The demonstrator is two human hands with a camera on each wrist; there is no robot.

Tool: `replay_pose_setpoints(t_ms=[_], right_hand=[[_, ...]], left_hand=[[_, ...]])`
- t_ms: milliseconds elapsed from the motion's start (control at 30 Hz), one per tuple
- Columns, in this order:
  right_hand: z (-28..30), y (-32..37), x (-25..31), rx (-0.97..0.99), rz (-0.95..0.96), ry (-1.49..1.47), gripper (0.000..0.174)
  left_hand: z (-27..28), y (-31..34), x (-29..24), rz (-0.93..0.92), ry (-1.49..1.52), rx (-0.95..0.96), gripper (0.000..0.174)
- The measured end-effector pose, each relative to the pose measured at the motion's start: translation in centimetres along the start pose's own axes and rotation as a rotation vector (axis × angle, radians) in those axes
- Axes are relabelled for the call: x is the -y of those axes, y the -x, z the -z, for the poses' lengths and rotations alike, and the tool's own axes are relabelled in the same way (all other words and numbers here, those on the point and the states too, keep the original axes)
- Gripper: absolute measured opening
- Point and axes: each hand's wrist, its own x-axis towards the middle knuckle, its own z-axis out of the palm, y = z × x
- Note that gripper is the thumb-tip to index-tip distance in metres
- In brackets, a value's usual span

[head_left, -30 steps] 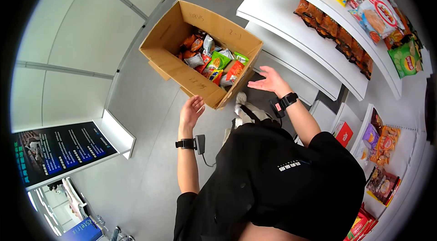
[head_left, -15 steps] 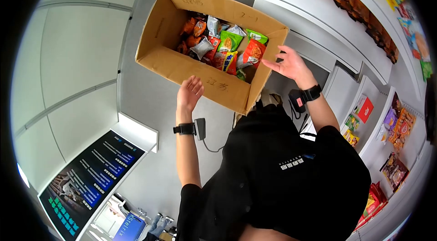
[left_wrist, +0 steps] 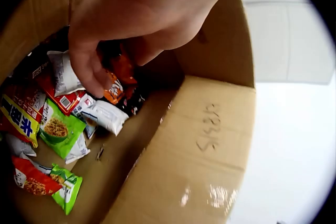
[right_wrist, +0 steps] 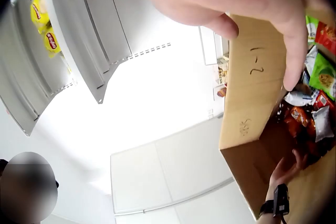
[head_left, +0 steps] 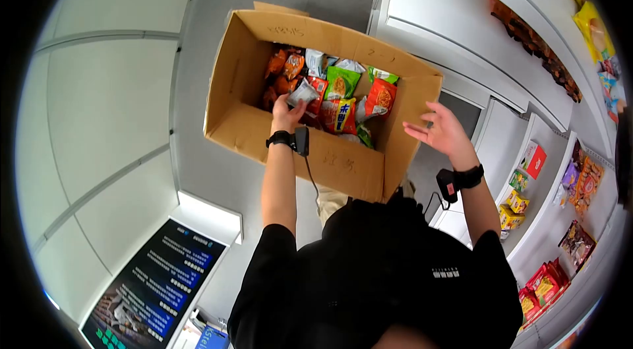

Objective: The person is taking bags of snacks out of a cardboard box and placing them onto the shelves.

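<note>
A cardboard box (head_left: 339,167) with open top holds several snack packets. My left hand (head_left: 287,115) reaches over the near wall into it, its fingers down among the packets beside a silver packet (head_left: 304,94). In the left wrist view those loosely bent fingers hang over an orange packet (left_wrist: 113,90), near a white packet (left_wrist: 106,116). Green (head_left: 341,82), red (head_left: 380,97) and red-yellow (head_left: 339,115) packets lie further right in the box. My right hand (head_left: 442,130) is spread beside the box's right end, with nothing in its grasp.
White shelves (head_left: 448,16) with snack bags run along the right, and a lower rack (head_left: 521,217) holds small boxes and bags. On the left are white wall panels (head_left: 109,92) and a black sign board (head_left: 155,283). A person (right_wrist: 29,190) shows in the right wrist view.
My left hand has moved from outside the near wall into the box, down to the packets. My right hand stays by the right end, fingers spread. The box now sits closer to my body.
</note>
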Motion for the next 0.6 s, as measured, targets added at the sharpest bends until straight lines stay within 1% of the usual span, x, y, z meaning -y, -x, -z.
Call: replay_pose_setpoints(t_ms=[33,67,100,167,233,333,400,467,500,533,567,600], right_hand=[[0.1,-0.2,0.1,0.002,0.026,0.016,0.059],[0.7,-0.5,0.1,0.064,-0.006,-0.024,0.043],[0.5,-0.5,-0.2,0.016,0.015,-0.022,0.042],[-0.1,-0.1,-0.7,-0.077,0.068,-0.004,0.041],[-0.2,0.0,-1.4,-0.117,0.121,0.039,0.036],[-0.7,-0.5,-2.3,-0.193,0.171,0.084,0.033],[-0.6,-0.9,-2.4,-0.247,0.185,0.090,0.031],[-0.7,-0.8,-2.9,-0.271,0.201,0.081,0.031],[-0.4,-0.7,-3.1,-0.282,0.213,0.077,0.032],[0.2,-0.6,-3.2,-0.249,0.218,0.031,0.037],[-0.1,-0.4,-3.4,-0.269,0.237,0.010,0.041],[-0.4,-0.1,-3.7,-0.292,0.250,-0.016,0.045]], left_hand=[[0.7,-3.3,-1.3,0.005,0.107,-0.079,0.038],[2.5,-5.9,-2.2,-0.051,0.090,-0.027,0.037],[3.3,-7.8,-3.4,-0.109,0.073,0.034,0.035],[2.9,-9.8,-5.5,-0.048,0.091,-0.140,0.032],[4.2,-13.3,-6.9,-0.066,0.095,-0.122,0.027],[6.1,-16.3,-7.8,-0.006,0.150,-0.118,0.024],[7.1,-17.5,-7.9,-0.009,0.176,-0.078,0.022],[11.1,-22.8,-7.9,-0.182,-0.102,0.197,0.024],[10.6,-22.6,-7.7,-0.169,-0.074,0.166,0.025],[10.0,-22.3,-7.5,-0.156,-0.045,0.136,0.027],[8.0,-19.7,-8.0,-0.033,0.138,-0.072,0.029],[7.6,-19.2,-8.4,0.008,0.147,-0.096,0.029]])
